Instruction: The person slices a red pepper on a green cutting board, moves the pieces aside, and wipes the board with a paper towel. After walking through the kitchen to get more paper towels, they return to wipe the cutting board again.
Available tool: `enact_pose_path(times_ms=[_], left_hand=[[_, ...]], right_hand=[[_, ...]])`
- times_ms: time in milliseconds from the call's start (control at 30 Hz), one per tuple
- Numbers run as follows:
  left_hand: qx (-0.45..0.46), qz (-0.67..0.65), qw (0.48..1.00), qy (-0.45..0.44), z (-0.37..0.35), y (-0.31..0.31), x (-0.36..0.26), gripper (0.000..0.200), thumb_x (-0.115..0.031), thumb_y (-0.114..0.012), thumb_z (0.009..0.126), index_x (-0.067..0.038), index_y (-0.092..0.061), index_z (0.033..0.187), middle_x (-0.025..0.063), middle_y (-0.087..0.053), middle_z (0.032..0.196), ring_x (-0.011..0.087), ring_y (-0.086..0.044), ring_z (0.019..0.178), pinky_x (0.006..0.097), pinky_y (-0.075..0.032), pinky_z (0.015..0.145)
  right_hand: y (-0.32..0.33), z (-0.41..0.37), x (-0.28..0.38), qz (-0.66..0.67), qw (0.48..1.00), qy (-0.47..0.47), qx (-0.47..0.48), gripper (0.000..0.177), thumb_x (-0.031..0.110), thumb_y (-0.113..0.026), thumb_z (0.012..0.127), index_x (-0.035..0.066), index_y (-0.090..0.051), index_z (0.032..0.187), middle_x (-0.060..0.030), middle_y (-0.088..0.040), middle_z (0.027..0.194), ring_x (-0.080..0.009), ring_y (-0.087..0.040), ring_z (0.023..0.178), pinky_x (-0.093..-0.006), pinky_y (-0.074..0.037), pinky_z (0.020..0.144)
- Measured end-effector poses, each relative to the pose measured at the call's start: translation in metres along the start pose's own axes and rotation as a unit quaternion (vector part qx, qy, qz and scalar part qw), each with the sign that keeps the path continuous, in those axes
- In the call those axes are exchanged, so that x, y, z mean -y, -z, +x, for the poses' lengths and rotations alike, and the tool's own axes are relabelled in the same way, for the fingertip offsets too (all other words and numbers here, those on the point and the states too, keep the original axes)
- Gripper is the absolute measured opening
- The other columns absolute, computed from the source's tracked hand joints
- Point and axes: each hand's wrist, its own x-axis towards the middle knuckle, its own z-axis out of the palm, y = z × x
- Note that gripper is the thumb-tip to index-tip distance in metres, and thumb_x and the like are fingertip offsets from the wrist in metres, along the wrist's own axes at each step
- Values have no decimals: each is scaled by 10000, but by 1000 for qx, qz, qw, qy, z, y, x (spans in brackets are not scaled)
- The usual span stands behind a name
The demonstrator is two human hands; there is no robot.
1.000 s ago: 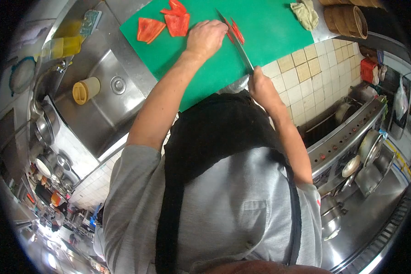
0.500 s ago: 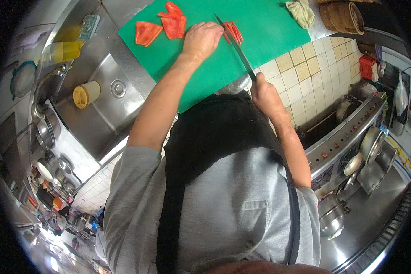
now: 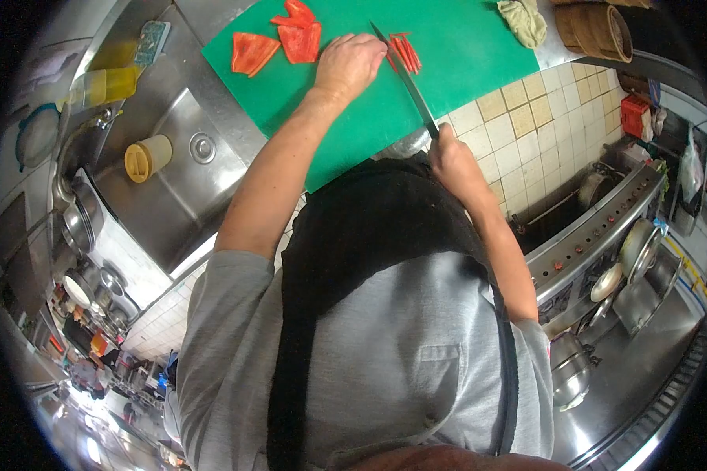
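My right hand [image 3: 453,155] is wrapped round the handle of a long kitchen knife [image 3: 415,96]. The blade crosses the green cutting board [image 3: 456,47], its tip pointing away from me. Beside the blade, my left hand [image 3: 351,66] is closed with curled fingers over a piece of red pepper, mostly hidden, with a little red showing at the fingertips. Thin red pepper strips [image 3: 406,53] lie just right of the blade. Several wider red pepper pieces [image 3: 298,41] rest on the board left of my left hand.
A crumpled cloth [image 3: 522,22] lies at the board's right end, near a round wooden container [image 3: 593,33]. To the left is a steel sink [image 3: 184,192] holding a yellow-lidded tub [image 3: 148,158]. A stove [image 3: 597,231] stands to the right, with pans [image 3: 636,251] beyond it.
The knife and both hands stay almost in place. The blade sits very slightly differently beside my left fingertips, and the whole view has shifted a little.
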Motion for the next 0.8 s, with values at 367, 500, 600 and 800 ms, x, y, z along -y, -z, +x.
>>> enact_pose_path(times_ms=[367,500,600,800], left_hand=[[-11,5,1000,24,3,2,-5,149,-217,-699,942,-98,-781,977,83,-750,1037,334,-697,977,468,-556,903],[-16,-20,997,70,5,2,-8,141,-179,-678,938,-97,-766,1011,96,-733,1027,326,-694,999,457,-555,904],[-102,28,993,58,16,20,21,172,-182,-663,947,-89,-748,1065,110,-729,1047,325,-695,1049,462,-551,905],[-14,262,926,271,41,85,60,427,-366,-758,925,-65,-692,1220,172,-735,1153,391,-696,1087,541,-503,956]], right_hand=[[23,-37,-22,29,999,-16,43,216,74,-603,971,-36,-464,1095,-350,-666,860,-557,-659,882,-608,-508,745],[28,-59,-33,48,997,-33,43,211,58,-606,971,-10,-458,1104,-350,-654,854,-561,-648,890,-590,-499,729],[33,-53,-22,51,998,-21,26,201,61,-608,976,-6,-454,1087,-345,-647,820,-562,-647,860,-590,-493,709],[22,-18,-9,19,999,39,32,181,100,-597,988,-8,-467,1052,-350,-647,791,-559,-657,825,-629,-499,717]])
